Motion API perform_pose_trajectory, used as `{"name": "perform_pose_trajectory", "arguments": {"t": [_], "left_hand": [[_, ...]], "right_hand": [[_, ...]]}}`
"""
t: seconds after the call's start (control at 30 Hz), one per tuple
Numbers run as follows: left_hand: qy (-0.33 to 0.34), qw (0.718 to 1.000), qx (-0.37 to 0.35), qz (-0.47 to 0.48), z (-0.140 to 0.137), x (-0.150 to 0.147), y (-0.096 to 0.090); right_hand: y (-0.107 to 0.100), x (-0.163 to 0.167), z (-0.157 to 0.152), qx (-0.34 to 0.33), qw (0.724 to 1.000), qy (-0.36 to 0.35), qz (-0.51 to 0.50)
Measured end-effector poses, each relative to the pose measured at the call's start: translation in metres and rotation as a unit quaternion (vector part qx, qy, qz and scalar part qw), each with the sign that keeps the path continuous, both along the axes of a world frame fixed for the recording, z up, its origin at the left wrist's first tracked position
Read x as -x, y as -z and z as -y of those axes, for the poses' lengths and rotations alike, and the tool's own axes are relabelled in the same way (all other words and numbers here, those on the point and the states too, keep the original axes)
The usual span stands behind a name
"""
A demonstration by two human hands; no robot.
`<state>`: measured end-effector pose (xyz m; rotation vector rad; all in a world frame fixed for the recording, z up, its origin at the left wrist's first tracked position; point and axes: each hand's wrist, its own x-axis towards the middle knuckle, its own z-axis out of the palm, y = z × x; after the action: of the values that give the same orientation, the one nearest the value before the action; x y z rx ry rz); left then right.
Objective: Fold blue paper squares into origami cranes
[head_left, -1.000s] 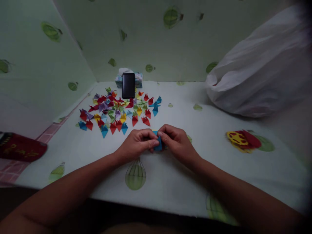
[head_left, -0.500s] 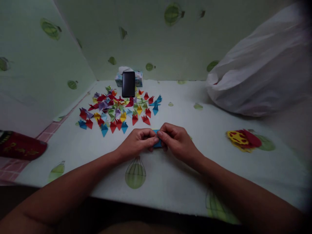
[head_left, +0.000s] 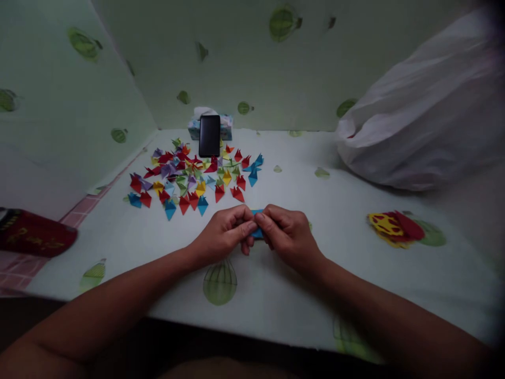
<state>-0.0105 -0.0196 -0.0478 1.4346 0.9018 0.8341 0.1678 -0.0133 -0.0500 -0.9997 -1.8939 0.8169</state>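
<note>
A small blue piece of folded paper (head_left: 258,232) is pinched between my two hands over the middle of the table. My left hand (head_left: 232,230) grips its left side, thumb and fingers closed. From the right, my right hand (head_left: 289,231) presses on it with the thumb on top. Most of the paper is hidden behind my fingers, so its exact shape cannot be made out. Beyond my left hand lie several folded paper cranes (head_left: 192,200) in red, blue, yellow, green and purple.
A black phone (head_left: 209,136) leans against a tissue box (head_left: 226,128) at the back. At the right stands a large white plastic bag (head_left: 410,121), with yellow and red cut-out pieces (head_left: 389,226) in front of it. A dark red cylindrical object (head_left: 37,234) lies far left.
Both hands stay on the blue paper. The fingers have shifted slightly: my left fingertips now show lower beneath the thumb, and my right-hand knuckles sit a little lower. The view has moved slightly.
</note>
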Motion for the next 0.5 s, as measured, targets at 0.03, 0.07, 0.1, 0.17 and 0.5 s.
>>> {"name": "perform_pose_trajectory", "arguments": {"t": [0.03, 0.07, 0.1, 0.17, 0.5], "left_hand": [[-0.001, 1.0, 0.003, 0.005, 0.0006, -0.0004, 0.0006], [-0.001, 1.0, 0.004, 0.011, 0.0007, -0.0006, 0.0011], [0.001, 1.0, 0.003, 0.014, 0.0004, -0.0005, 0.0015], [0.005, 1.0, -0.011, 0.001, -0.0008, 0.0001, 0.0019], [-0.034, 0.982, -0.131, -0.134, 0.0016, 0.0032, 0.0051]], "right_hand": [[0.0003, 0.0009, 0.0023, -0.003, 1.0, 0.006, -0.008], [0.0008, 0.0015, 0.0038, -0.005, 1.0, 0.009, -0.018], [0.0016, 0.0018, 0.0046, -0.007, 1.0, 0.01, -0.026], [0.0037, 0.0018, 0.0038, -0.017, 0.999, 0.005, -0.032], [0.0019, 0.0007, 0.0013, 0.021, 0.999, -0.033, 0.001]]}}
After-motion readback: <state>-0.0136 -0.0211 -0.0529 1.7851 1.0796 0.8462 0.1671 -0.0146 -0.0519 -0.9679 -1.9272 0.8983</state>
